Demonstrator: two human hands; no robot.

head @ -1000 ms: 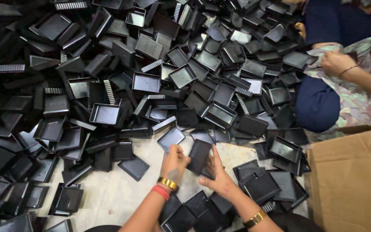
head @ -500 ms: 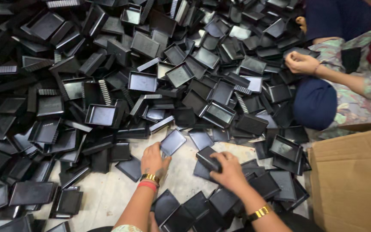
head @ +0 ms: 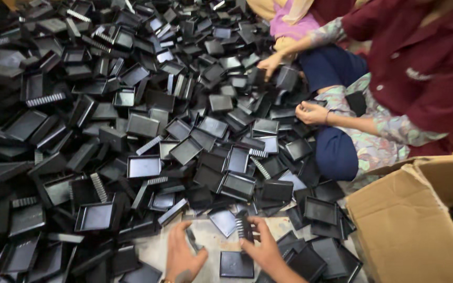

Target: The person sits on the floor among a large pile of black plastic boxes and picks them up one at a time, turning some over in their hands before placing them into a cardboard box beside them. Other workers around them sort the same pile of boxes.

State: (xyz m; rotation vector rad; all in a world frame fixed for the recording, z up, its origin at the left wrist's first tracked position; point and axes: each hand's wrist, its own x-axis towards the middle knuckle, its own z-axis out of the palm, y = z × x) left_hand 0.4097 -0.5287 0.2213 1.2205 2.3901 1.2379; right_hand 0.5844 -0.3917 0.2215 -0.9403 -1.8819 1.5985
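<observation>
Your left hand sits low on the bare patch of pale floor, just left of the flat square black plastic tray that lies there, and its fingers curl in a narrow grip around a thin dark plastic strip; how firmly it is pinched you cannot tell from this view. Your right hand is just above and right of that same square tray, thumb and fingers closed on a small black ribbed plastic piece held upright. A second flat black tray, tilted, lies just above the square tray, between your two hands. Beyond it, up and to the left of the square tray, the large heap of black plastic trays and ribbed combs spreads over the floor, pieces lying at all angles and overlapping. To the right of the square tray stands an open brown cardboard box, with a few dark pieces visible inside at its far edge. Well above and right of the square tray, another person in a dark red top sits by the heap; one of their hands holds a small black part and the other hand reaches into the pile.
</observation>
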